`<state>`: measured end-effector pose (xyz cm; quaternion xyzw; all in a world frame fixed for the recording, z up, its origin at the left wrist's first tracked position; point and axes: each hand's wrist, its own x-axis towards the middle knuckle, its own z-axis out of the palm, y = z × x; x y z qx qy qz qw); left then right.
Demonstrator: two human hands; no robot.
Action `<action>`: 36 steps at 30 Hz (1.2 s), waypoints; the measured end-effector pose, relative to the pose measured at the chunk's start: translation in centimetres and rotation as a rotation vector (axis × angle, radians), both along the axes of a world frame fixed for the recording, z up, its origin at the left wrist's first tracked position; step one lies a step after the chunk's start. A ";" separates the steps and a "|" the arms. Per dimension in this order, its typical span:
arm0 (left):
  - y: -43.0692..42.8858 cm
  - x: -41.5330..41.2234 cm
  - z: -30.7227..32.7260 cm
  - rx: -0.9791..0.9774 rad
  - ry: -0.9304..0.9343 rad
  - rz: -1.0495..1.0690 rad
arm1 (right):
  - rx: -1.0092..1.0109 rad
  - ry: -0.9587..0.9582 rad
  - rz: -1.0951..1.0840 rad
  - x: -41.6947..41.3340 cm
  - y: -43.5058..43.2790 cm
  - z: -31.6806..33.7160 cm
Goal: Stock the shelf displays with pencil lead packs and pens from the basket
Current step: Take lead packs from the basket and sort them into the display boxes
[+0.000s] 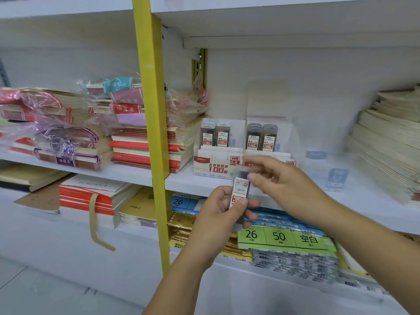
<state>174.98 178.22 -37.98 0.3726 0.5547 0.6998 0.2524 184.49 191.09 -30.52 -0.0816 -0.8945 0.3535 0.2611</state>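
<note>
Gripping the lead pack (240, 189) by its base, your left hand (217, 215) holds it upright, long axis near vertical; your right hand (286, 185) pinches its top.

Open shelf (318, 171) right of the two display boxes (217, 165), plenty of headroom up top. The yellow post (151, 133) and notebook stacks (145, 144) crowd the left; paper pile (386, 146) walls off the right.

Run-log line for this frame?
left hand: grips lead pack | right hand: pinches its top | 0.5 display box, 0.7 display box: packs upright | status: pack not yet shelved
</note>
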 end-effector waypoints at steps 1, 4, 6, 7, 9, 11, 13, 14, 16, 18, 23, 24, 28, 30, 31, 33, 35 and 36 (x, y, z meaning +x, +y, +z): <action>0.0 0.1 0.1 0.005 0.002 -0.009 | -0.039 0.007 0.011 0.1 0.0 -0.2; -0.2 0.0 0.4 0.033 -0.026 -0.024 | -0.158 0.093 -0.015 0.6 0.5 0.0; -0.5 -0.5 0.3 0.077 -0.098 -0.001 | -0.263 0.142 -0.033 1.1 1.1 0.0; -0.7 -0.7 0.4 0.104 -0.149 0.019 | -0.299 0.145 -0.033 1.3 1.4 -0.2; -0.9 -1.0 0.4 0.129 -0.211 0.072 | -0.310 0.101 -0.017 1.8 1.6 -0.5; -0.8 -1.0 0.5 0.127 -0.196 0.113 | -0.285 0.055 0.005 2.2 1.6 -0.8; -0.6 -0.8 0.6 0.130 -0.165 0.139 | -0.245 0.026 0.014 2.4 1.6 -0.8; -0.6 -0.7 0.8 0.130 -0.152 0.156 | -0.223 0.015 0.016 2.4 1.6 -0.6; -0.7 -0.7 1.2 0.125 -0.115 0.186 | -0.149 0.007 0.014 2.4 1.5 -0.3; -1.0 -0.8 1.8 0.116 -0.064 0.191 | -0.068 0.007 0.020 2.2 1.3 0.3; -0.3 -1.6 4.6 0.098 0.172 0.177 | 0.117 -0.091 0.139 1.1 1.0 2.5; 0.2 -1.8 5.0 0.060 0.299 0.244 | 0.080 -0.035 0.134 0.9 1.5 3.3; 2.6 -3.1 6.1 -0.177 1.060 0.577 | -0.040 0.329 -0.062 -0.2 5.3 7.2; 3.8 -3.7 5.8 -0.280 1.227 0.584 | 0.089 0.372 -0.195 -1.1 7.3 8.3; 4.3 -4.1 5.5 -0.323 1.261 0.577 | 0.175 0.340 -0.253 -1.7 8.0 8.5; 4.9 -4.6 4.8 -0.362 1.282 0.559 | 0.304 0.260 -0.305 -2.6 9.1 8.3; 5.1 -5.0 4.3 -0.370 1.289 0.541 | 0.372 0.188 -0.301 -3.4 9.9 8.0; 5.1 -5.1 4.1 -0.370 1.300 0.541 | 0.404 0.154 -0.304 -3.6 10.1 7.8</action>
